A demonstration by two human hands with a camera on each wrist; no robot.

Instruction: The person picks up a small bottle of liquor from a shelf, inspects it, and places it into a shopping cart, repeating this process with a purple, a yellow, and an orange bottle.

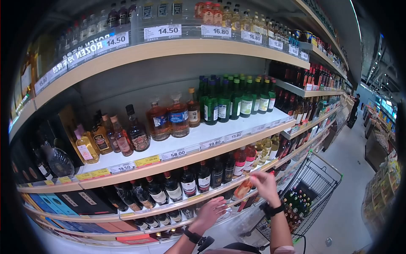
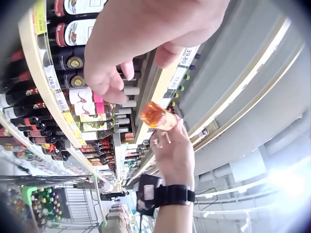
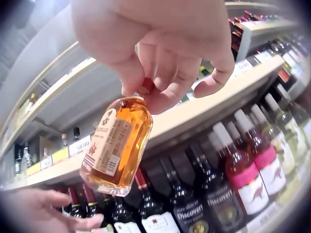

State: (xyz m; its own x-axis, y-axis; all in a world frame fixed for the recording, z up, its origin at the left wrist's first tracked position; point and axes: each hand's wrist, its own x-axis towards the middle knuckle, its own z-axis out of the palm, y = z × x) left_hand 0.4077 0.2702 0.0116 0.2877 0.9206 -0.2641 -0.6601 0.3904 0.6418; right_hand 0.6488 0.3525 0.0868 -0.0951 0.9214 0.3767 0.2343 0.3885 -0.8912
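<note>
A small flat bottle of amber liquid [image 3: 127, 145], with a red cap and a label carrying a barcode, hangs tilted from the right hand [image 3: 165, 53], whose thumb and fingers pinch it at the cap. In the head view the right hand [image 1: 265, 186] holds this bottle [image 1: 243, 189] in front of the lower wine shelf. The left hand [image 1: 210, 213] is to its left, palm turned inward, fingers relaxed and holding nothing. From the left wrist, the left hand [image 2: 146, 39] looms close, apart from the bottle [image 2: 158, 116].
Shelves [image 1: 228, 148] of bottles curve across the front, with green bottles [image 1: 245, 106] and amber ones on the middle level and wine bottles below. A wire shopping cart [image 1: 313, 182] with many small bottles in it stands at the right, beside the aisle [image 1: 338, 169].
</note>
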